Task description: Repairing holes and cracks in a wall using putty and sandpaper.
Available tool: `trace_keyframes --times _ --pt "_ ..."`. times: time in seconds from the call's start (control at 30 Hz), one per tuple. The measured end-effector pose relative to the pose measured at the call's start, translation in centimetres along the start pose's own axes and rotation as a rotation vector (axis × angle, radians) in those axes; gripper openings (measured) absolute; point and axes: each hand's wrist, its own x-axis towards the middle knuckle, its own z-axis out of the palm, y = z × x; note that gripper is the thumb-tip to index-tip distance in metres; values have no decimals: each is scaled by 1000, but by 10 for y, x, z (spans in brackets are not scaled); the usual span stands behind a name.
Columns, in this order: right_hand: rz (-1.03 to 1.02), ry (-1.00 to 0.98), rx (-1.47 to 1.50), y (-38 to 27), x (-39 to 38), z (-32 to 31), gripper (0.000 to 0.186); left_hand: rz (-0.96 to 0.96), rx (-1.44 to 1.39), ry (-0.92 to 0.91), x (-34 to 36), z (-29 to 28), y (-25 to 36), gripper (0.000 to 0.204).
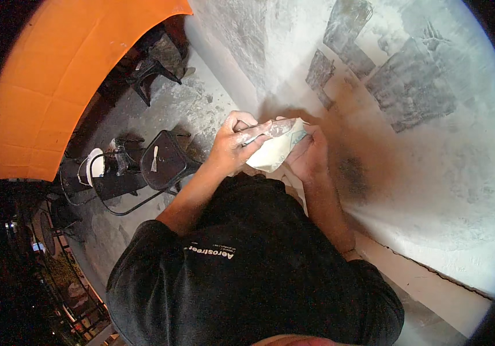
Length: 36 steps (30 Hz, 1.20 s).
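I hold a folded, pale cream sheet [270,154], which looks like sandpaper, in front of my chest. A brownish strip shows along its upper edge, and a bluish mark near its right end. My left hand [229,147] grips the left end, with its thumb and fingers along the brownish strip. Around the right end is my right hand [312,157], closed, its fingers partly hidden behind the sheet. White dust coats the fingers of my left hand. Whether anything lies inside the fold is hidden.
A pale wall [426,173] with dark grey patches rises close on my right. At left, a black chair [169,153] bears a white spatula-like tool [155,158], beside a white container [94,164]. Another dark stool [154,69] stands farther off. Orange sheeting [45,86] hangs upper left.
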Motion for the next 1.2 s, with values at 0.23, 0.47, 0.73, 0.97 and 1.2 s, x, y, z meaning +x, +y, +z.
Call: trace_keyframes --times 0.23,0.47,0.73,0.97,1.2 --pt "50 38 -19 10 -2 8 55 55 55 -32 0 -3 5 28" --pt "31 197 -229 12 -8 35 49 -115 -141 -142 2 -11 12 32" --pt "41 32 -118 16 -7 20 53 -25 -2 -13 -12 -12 4 31" --pt "88 63 -120 10 -13 32 59 135 50 -42 -12 -12 18 36" --pt "11 -121 -470 0 -11 23 57 169 -7 -201 -12 -11 20 43"
